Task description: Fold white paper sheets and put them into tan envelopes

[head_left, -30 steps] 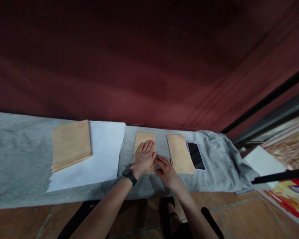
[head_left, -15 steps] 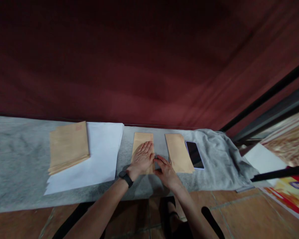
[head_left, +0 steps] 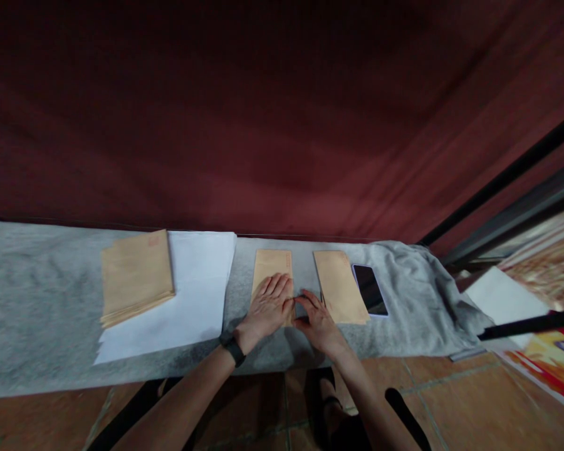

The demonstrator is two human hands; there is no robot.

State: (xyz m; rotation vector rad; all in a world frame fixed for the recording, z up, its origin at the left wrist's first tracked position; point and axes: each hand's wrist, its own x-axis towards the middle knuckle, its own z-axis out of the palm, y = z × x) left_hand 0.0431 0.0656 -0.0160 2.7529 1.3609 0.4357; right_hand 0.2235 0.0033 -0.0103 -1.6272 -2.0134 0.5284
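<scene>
My left hand [head_left: 269, 307] lies flat, fingers together, on a tan envelope [head_left: 272, 264] in the middle of the grey cloth-covered table [head_left: 37, 300]. A black watch sits on that wrist. My right hand [head_left: 316, 318] rests just right of the envelope, its fingertips touching the envelope's lower right edge. A second tan envelope [head_left: 339, 285] lies to the right of my right hand.
A stack of tan envelopes [head_left: 135, 275] sits on white paper sheets [head_left: 190, 294] at the left. A dark phone [head_left: 369, 289] lies beside the second envelope. A dark red curtain [head_left: 263, 125] hangs behind the table. White paper [head_left: 502, 299] and colourful print lie at the far right.
Both hands have slid a little toward me along the middle envelope, uncovering more of its far end. The other things lie as before.
</scene>
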